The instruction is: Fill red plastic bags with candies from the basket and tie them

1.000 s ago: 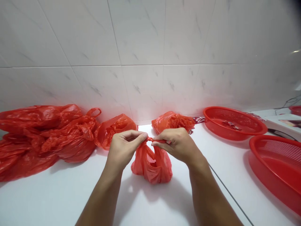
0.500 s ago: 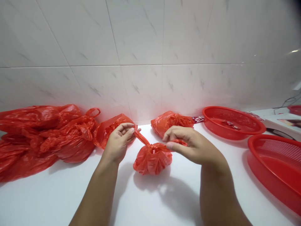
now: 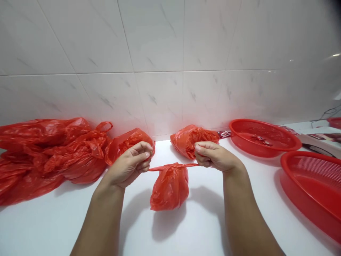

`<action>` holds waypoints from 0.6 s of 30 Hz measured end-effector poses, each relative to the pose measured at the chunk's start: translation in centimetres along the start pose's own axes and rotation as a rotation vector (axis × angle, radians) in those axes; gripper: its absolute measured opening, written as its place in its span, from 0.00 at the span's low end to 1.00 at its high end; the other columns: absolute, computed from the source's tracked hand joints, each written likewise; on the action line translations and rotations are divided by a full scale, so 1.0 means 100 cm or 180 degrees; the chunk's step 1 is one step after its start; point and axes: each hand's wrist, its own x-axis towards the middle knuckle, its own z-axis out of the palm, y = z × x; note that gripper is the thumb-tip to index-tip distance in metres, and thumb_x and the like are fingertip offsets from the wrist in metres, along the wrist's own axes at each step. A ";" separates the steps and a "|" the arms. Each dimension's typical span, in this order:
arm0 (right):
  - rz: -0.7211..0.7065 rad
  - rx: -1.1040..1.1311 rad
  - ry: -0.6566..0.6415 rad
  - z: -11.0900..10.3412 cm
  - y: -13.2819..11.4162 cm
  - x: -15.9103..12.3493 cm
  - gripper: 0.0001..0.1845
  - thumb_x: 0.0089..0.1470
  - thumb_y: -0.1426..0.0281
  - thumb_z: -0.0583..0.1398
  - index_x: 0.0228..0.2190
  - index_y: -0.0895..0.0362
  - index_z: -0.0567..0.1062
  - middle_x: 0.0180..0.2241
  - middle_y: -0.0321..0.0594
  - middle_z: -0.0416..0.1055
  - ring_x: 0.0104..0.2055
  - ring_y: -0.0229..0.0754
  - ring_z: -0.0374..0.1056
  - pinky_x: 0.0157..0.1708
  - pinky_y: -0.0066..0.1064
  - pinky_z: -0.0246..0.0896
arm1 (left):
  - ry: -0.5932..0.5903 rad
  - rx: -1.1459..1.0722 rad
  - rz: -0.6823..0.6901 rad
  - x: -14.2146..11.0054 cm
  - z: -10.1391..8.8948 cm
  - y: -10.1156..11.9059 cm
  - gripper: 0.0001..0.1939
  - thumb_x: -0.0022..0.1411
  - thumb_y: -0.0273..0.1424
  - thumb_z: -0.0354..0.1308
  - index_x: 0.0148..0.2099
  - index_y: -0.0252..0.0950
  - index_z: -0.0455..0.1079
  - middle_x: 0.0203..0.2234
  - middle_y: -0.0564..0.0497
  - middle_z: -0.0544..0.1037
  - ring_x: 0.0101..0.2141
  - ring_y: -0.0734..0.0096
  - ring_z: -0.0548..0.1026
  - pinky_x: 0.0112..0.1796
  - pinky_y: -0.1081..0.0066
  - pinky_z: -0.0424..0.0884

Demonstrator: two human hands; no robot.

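A small filled red plastic bag (image 3: pixel 169 188) hangs between my hands, its neck gathered at a knot and its shadow falling on the white table below. My left hand (image 3: pixel 134 163) is closed on one twisted handle, which runs tight to the knot. On the other side, my right hand (image 3: pixel 213 155) grips the opposite handle in a fist, pulled taut to the right. What the bag contains is hidden by the red plastic.
Several tied red bags (image 3: pixel 80 153) are heaped at the left. Two other red items stand by the tiled wall: a bunched bag (image 3: pixel 128 140) and a bag (image 3: pixel 183 140). A red basin (image 3: pixel 261 151) with small packets and a red basket (image 3: pixel 309 192) stand right.
My hands have drawn the two handles apart into a nearly straight line. The bag has turned and now hangs with its knot pulled tight; my right hand has closed into a fist.
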 end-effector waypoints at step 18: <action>0.0528 -0.2493 0.0448 0.031 -0.026 -0.010 0.21 0.67 0.58 0.59 0.25 0.54 0.62 0.24 0.33 0.66 0.27 0.37 0.63 0.24 0.28 0.54 | -0.0500 0.4147 -0.0356 -0.007 0.085 -0.056 0.44 0.51 0.52 0.71 0.68 0.50 0.71 0.47 0.44 0.79 0.43 0.47 0.79 0.42 0.58 0.72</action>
